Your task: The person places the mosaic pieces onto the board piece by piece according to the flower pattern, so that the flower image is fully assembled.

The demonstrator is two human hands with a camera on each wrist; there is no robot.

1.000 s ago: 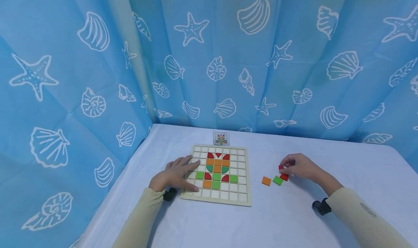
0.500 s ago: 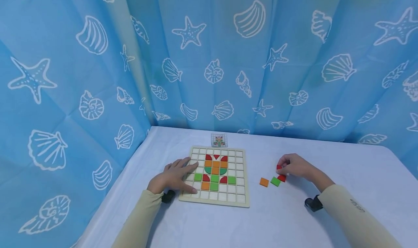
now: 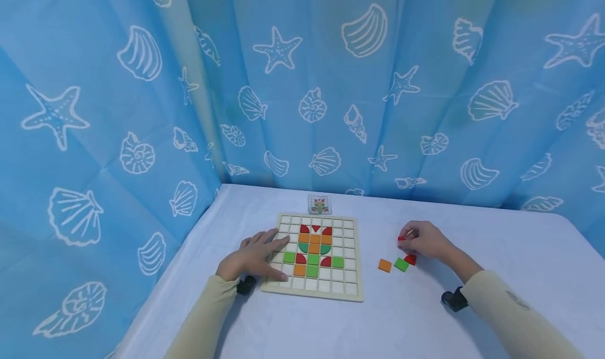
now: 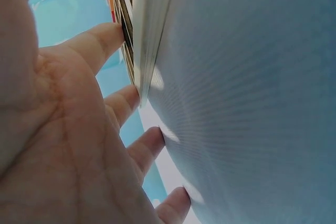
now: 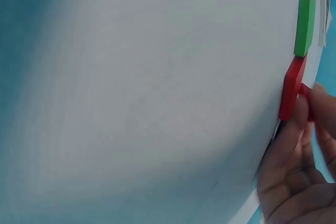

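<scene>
A wooden grid board point(image 3: 360, 285) bears red, orange and green tiles set in a flower-like pattern. My left hand point(image 3: 252, 256) lies spread over its left edge, thumb and index finger on the board. In the left wrist view, other fingertips point(image 4: 153, 139) touch the tablecloth beside the board's edge point(image 4: 152, 19). With thumb and fingers, my right hand point(image 3: 427, 241) pinches a small red tile point(image 3: 401, 239), mostly hidden by the fingers. Just below that hand lie a red rounded tile point(image 3: 410, 260), a green square tile point(image 3: 401, 264) and an orange square tile point(image 3: 385, 265).
Behind the board lies a small pattern card point(image 3: 320, 204) printed with a similar design. A white cloth covers the table point(image 3: 312, 327). Blue curtains point(image 3: 293, 112) with shell prints hang along its back and left sides.
The red tile in my right hand has come away from the red rounded tile, up and slightly left. My left hand stays on the board. The head view has shifted a little.
</scene>
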